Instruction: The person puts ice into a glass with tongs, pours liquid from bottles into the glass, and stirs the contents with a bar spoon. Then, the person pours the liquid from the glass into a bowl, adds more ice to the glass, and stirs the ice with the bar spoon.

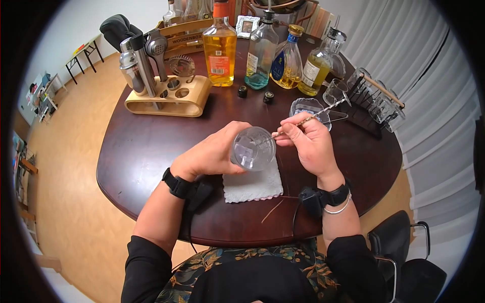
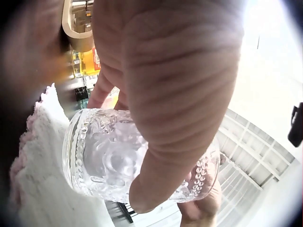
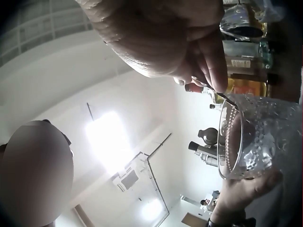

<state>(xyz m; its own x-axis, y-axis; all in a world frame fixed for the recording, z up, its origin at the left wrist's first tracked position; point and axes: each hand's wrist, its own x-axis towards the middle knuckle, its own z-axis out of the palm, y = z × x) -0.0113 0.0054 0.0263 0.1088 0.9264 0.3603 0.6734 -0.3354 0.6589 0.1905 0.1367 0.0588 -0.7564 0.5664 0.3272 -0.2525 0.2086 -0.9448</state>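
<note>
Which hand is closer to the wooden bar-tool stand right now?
The left hand. It grips the glass in front of the wooden bar-tool stand and to its right; the right hand is farther right, beyond the glass, holding the twisted stirrer.

Left hand [image 1: 214,150] curled, right hand [image 1: 309,145] pinching, forearms forward

head: above, forward-down, farthest | left wrist, right wrist: close, sideways | all share: glass [image 1: 254,148]
</note>
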